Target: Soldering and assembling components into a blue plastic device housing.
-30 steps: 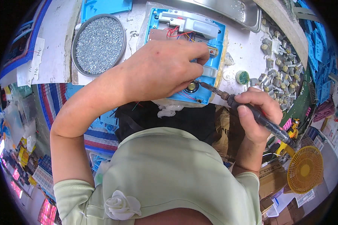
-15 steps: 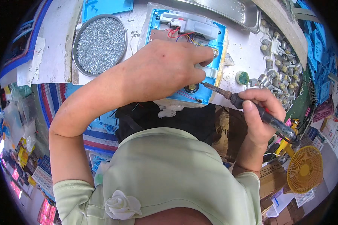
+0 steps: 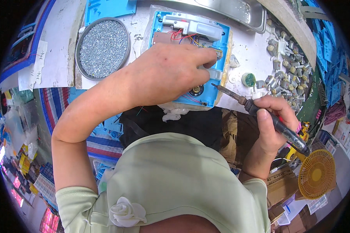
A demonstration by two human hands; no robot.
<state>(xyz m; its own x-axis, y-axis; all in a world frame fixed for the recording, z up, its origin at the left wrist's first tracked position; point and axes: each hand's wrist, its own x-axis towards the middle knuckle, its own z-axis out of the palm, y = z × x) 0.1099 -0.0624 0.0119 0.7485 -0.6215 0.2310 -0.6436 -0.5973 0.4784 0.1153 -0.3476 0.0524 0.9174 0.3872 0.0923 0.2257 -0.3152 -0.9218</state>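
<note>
A blue plastic housing lies on the bench, with a grey plastic unit, red wires, a brown circuit board and a round speaker inside. My left hand reaches across it, fingers bent together over its right half. Whatever they pinch is hidden behind the hand. In my right hand is a soldering iron, gripped by its dark handle. Its tip points up and left, over the housing's lower right corner, a little apart from my left fingers.
To the left stands a round metal dish full of small screws. Right of the housing are a small tub with green contents and a heap of small motors. A steel tray sits behind; a yellow basket is at lower right.
The soldering iron has drawn slightly right, its tip farther from my left fingers. My left hand keeps its place over the housing. The whole view has shifted a little.
</note>
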